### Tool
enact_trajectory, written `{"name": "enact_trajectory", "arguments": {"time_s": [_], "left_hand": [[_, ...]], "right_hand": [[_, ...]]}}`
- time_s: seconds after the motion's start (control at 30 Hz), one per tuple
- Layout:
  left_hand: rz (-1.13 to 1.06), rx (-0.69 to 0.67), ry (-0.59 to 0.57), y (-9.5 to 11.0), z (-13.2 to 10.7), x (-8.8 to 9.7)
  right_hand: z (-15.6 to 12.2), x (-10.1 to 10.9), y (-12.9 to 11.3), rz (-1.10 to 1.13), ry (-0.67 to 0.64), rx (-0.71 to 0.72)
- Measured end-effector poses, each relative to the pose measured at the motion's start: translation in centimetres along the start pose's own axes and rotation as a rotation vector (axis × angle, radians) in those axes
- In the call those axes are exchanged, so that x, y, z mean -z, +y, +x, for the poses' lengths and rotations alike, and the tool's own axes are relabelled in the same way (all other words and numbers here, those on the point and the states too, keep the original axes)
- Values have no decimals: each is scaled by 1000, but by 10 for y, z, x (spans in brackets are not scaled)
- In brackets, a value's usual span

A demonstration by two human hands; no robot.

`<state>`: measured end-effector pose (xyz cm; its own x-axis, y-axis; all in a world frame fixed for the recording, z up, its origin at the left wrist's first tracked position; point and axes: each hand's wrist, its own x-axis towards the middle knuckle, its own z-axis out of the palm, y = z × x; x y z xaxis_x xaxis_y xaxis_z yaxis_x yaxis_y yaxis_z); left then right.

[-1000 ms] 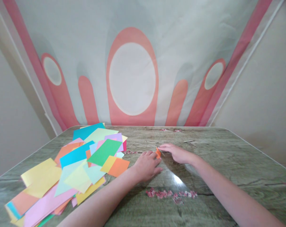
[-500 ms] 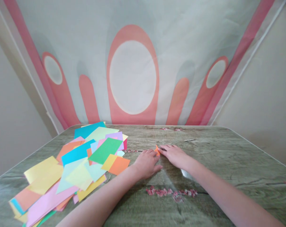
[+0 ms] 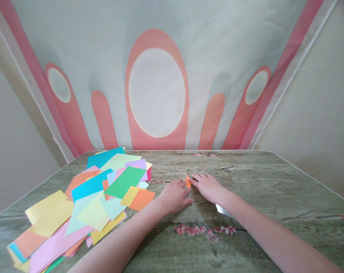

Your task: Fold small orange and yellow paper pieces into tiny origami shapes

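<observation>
A small folded piece of orange paper stands out between my two hands on the wood-patterned table, one pointed corner sticking up. From the left, my left hand holds its side under the fingertips; the thumb lies apart, nearer to me. On the other side, my right hand has its finger and thumb tips closed at the paper's right edge, with the other fingers stretched forward. Much of the paper is covered by fingers, so its full shape cannot be made out.
Loose coloured paper sheets overlap in a wide pile on the left of the table. A shiny white patch shows below my right wrist; I cannot tell what it is. Behind the table hangs a pink and grey backdrop.
The view has shifted slightly, so everything sits a little further left. My hands stay around the orange paper, and slightly more of it shows between the fingers.
</observation>
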<state>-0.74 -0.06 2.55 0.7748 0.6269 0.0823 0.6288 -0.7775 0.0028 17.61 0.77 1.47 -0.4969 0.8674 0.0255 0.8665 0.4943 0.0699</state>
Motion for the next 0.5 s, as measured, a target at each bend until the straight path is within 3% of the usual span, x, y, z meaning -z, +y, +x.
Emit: {"name": "enact_trajectory", "arguments": {"time_s": [0.5], "left_hand": [[-17,-9,17,-4,-2,-2]], "right_hand": [[3,-3,10,111,35,38]]}}
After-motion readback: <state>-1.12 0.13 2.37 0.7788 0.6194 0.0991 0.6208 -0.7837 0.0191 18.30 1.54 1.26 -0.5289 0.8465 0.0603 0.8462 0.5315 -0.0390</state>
